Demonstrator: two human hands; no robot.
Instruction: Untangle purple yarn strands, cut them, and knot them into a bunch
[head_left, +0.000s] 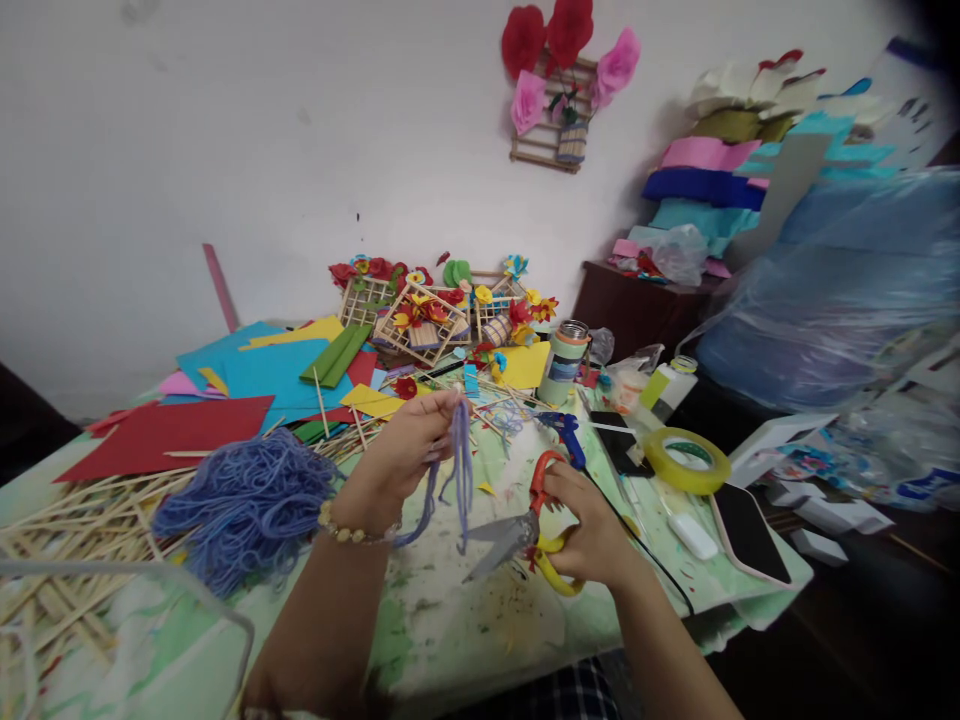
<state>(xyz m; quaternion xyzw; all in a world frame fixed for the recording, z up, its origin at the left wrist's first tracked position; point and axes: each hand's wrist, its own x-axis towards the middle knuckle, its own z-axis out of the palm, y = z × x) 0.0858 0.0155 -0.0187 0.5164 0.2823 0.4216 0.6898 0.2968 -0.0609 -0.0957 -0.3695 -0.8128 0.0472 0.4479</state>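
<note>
My left hand (422,440) is closed, pinching a small bunch of purple yarn strands (463,470) that hang down from the fingertips. A length of the yarn trails back under the wrist. My right hand (589,520) grips a pair of scissors (517,535) with one orange and one yellow handle. Their blades are parted and point left, near the lower ends of the hanging strands; whether they touch the yarn I cannot tell. To the left of my left forearm lies a loose heap of purple yarn (247,505).
Thin wooden sticks (67,570) spread at the left, below coloured paper sheets (172,430). Small lattice frames with paper flowers (424,325) stand against the wall. A flask (564,365), a blue glue gun (564,435), a tape roll (686,460) and a phone (750,530) lie rightward.
</note>
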